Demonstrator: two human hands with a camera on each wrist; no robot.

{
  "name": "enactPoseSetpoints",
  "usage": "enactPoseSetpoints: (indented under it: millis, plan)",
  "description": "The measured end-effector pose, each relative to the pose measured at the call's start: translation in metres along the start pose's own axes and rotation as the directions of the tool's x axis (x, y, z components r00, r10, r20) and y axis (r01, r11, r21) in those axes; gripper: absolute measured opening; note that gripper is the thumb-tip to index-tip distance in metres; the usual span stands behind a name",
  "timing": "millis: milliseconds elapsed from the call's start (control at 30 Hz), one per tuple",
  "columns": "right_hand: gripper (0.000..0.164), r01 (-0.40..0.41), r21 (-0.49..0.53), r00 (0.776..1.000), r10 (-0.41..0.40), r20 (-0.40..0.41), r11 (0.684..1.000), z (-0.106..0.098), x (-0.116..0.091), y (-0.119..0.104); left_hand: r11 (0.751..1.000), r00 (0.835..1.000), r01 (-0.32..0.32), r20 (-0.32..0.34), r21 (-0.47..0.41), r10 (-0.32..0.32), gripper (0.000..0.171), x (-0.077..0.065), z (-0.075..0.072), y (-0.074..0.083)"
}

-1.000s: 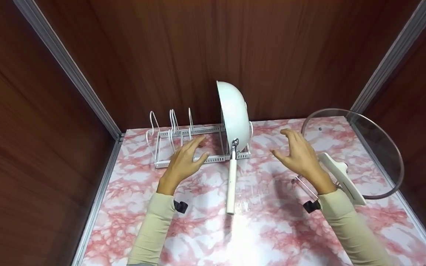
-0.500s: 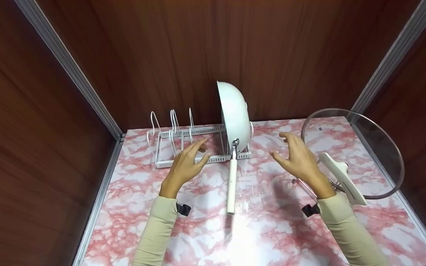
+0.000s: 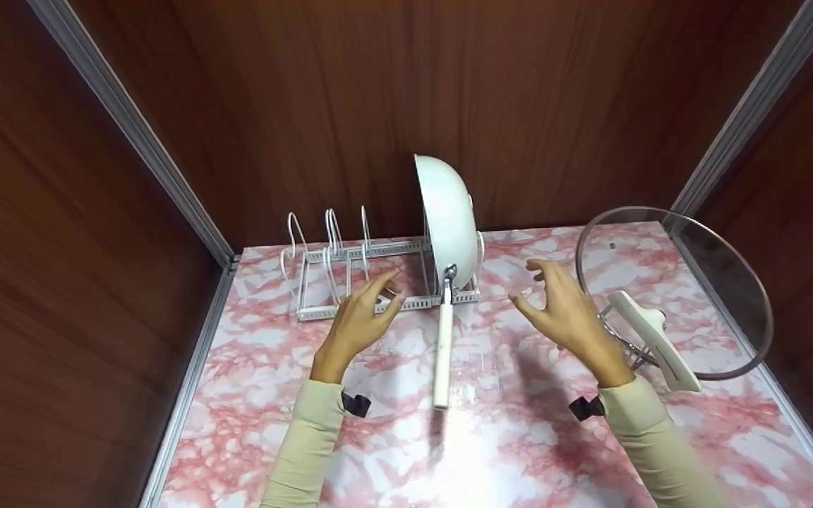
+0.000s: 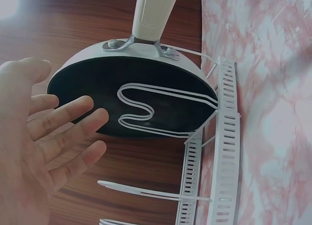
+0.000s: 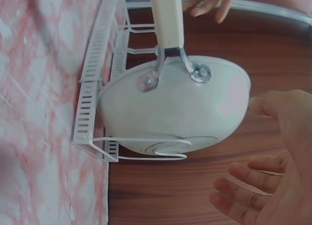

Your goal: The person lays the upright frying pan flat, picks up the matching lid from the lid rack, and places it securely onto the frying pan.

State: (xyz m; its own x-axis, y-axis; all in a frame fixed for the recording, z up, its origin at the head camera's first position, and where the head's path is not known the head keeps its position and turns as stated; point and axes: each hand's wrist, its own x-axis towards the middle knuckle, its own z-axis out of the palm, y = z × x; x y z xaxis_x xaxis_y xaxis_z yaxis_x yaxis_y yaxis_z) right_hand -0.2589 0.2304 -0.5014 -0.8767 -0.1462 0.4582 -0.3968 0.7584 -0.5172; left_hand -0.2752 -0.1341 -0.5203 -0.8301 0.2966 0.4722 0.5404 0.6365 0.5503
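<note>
A white pan with a dark inside stands on edge in the right end of a white wire rack, its cream handle pointing toward me. Left of the handle, my left hand hovers over the rack's front rail with fingers spread and nothing in them. My right hand is to the right of the pan, fingers loosely bent, holding nothing. In the left wrist view the pan's dark inside faces the left palm. From the right wrist, the pan's pale outer side shows, apart from the fingers.
On the right, a glass lid with a cream handle leans up beside my right forearm. Several wire dividers rise from the rack's left part. Brown wood panels enclose the marbled pink tabletop.
Both hands have drawn slightly toward me and inward, the left one a little right, the right one a little left. Pan, rack and lid stay in place.
</note>
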Motion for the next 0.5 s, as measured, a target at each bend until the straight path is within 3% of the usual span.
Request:
enactPoseSetpoints:
  millis: [500]
  plan:
    - [0.056, -0.016, 0.033, 1.000, 0.015, 0.007, 0.999, 0.012, -0.008, -0.006, 0.998, 0.999, -0.033, 0.003, -0.059, 0.033, 0.044, -0.003, 0.013, -0.004]
